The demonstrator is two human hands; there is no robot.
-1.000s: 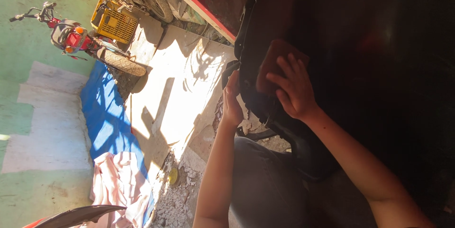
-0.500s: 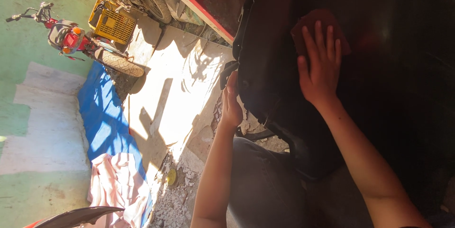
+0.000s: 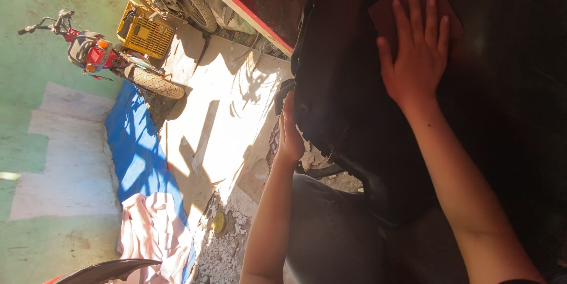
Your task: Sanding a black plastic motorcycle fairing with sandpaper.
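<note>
Fingers of the right hand point(image 3: 416, 59) lie spread and flat, pressing a brownish sheet, seemingly sandpaper point(image 3: 393, 9), against a dark curved body panel point(image 3: 342, 83). Nothing is pinched; the sheet is held only by the palm's pressure, high on the panel near its shadowed top edge. Fingers of the left hand point(image 3: 289, 136) curl round the panel's lower rim and steady it, though how firmly they close cannot be told, since their tips are hidden behind the edge.

From the head view, the only one given, the risks read like this. With the sheet merely pressed, it could skid out from under the palm and let bare fingertips drag on the surface. The panel seems braced by one hand and perhaps the lap, so a strong push may rock it or twist it free of the left grip. Rubble and broken concrete point(image 3: 227, 242) lie just below, so a dropped panel would likely get scuffed. Hard sunlight beside deep shade hides much of the panel's surface, which makes uneven rubbing easy to miss.

Farther off stand a red motorbike point(image 3: 97, 54), a yellow crate point(image 3: 142, 33), a blue tarp point(image 3: 136, 148) and a pink cloth point(image 3: 150, 231).
</note>
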